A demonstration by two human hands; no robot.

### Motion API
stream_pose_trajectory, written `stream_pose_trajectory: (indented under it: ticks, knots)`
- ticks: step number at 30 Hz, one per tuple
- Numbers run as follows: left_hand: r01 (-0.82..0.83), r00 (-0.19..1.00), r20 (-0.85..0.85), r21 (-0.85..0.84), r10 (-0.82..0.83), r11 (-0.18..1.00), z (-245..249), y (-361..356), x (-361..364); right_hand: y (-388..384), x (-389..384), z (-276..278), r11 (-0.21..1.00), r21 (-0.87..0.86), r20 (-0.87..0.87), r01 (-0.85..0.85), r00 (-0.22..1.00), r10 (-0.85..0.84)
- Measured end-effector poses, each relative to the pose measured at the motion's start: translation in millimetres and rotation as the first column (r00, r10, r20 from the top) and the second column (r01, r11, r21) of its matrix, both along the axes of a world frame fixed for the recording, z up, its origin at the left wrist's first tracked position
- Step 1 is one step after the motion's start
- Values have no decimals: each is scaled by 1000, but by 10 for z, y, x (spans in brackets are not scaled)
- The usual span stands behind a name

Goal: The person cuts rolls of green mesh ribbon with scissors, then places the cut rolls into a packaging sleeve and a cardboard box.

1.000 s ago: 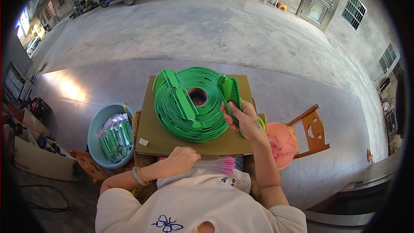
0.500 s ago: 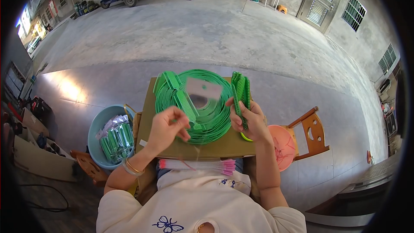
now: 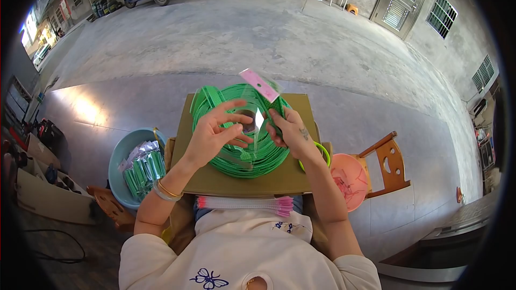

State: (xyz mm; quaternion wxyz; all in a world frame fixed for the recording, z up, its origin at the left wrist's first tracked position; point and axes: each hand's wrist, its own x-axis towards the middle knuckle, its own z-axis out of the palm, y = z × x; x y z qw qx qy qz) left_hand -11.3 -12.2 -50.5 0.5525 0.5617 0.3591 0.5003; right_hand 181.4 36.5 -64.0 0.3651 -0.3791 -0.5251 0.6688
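My right hand (image 3: 293, 133) is closed around a folded bundle of green dotted strip (image 3: 276, 106). A clear plastic bag with a pink header (image 3: 259, 85) overlaps the bundle's upper end. Just left of it, my left hand (image 3: 219, 129) has its fingers spread, with nothing gripped in them. Beneath both hands lies a large coil of green strip (image 3: 252, 167) on a brown box-like table (image 3: 188, 182). A flat length of green dotted strip (image 3: 210, 96) rests across the coil's left side.
At left, a blue tub (image 3: 115, 174) holds packed green bundles (image 3: 144, 169). A pink basin (image 3: 352, 169) sits on a wooden chair (image 3: 388, 165) at right. Pink-ended clear sticks (image 3: 244, 204) lie across my lap. A yellow-green ring (image 3: 327, 153) is at the table's right edge.
The bag, blurred over the coil before, now overlaps the green bundle. My right hand has moved left and tilted the bundle; my left hand has risen and spread its fingers.
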Motion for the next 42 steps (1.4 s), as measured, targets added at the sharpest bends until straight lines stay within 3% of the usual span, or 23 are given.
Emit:
stream_pose_trajectory:
  ticks: [4, 7, 10, 14, 19, 20, 22, 25, 27, 31, 34, 37, 40, 42]
  knots:
    - [170, 984, 57, -51, -167, 984, -142, -45, -92, 118, 27, -96, 997, -69, -101, 21, 995, -28]
    - [129, 991, 43, 6, -129, 992, -216, 2, -115, 141, 20, -116, 995, -98, -128, 6, 992, -18]
    - [16, 999, 33, -99, -13, 995, -190, 16, -69, 169, -6, -151, 992, -129, -138, 10, 990, -28]
    - [-212, 974, -64, 48, 215, 976, -324, 114, -37, 186, -4, -274, 985, -150, -132, 85, 986, -106]
    - [-455, 843, -157, 304, 515, 837, -595, 323, -18, -104, 43, -258, 924, -298, -178, -239, 965, 192]
    - [-460, 802, -248, 324, 543, 827, -607, 320, -15, -164, 33, -259, 897, -313, -171, -311, 948, 269]
    - [-465, 691, -418, 367, 589, 806, -506, 260, 13, -239, -13, -299, 923, -257, 14, -287, 954, 300]
    - [-430, 658, -473, 403, 586, 808, -400, 191, 99, -254, -83, -348, 943, -217, 170, -253, 941, 292]
    - [-355, 618, -442, 582, 650, 732, -494, 225, 131, -223, -112, -386, 945, -214, 204, -246, 935, 290]
    - [-244, 526, -466, 718, 711, 652, -582, 185, 194, -169, -165, -447, 822, -484, -328, -298, 933, 145]
    - [-171, 567, -424, 778, 706, 604, -658, 178, 210, -166, -203, -459, 768, -531, -507, -357, 860, 50]
    - [-243, 726, -467, 512, 505, 824, -485, 111, 215, -174, -194, -437, 741, -517, -529, -429, 841, 117]
    - [-95, 809, -534, 296, 247, 950, -476, 161, 82, -153, -131, -432, 683, -500, -525, -533, 813, 250]
    - [34, 892, -451, 150, 38, 988, -366, 162, 26, -139, -93, -476, 623, -498, -557, -604, 773, 304]
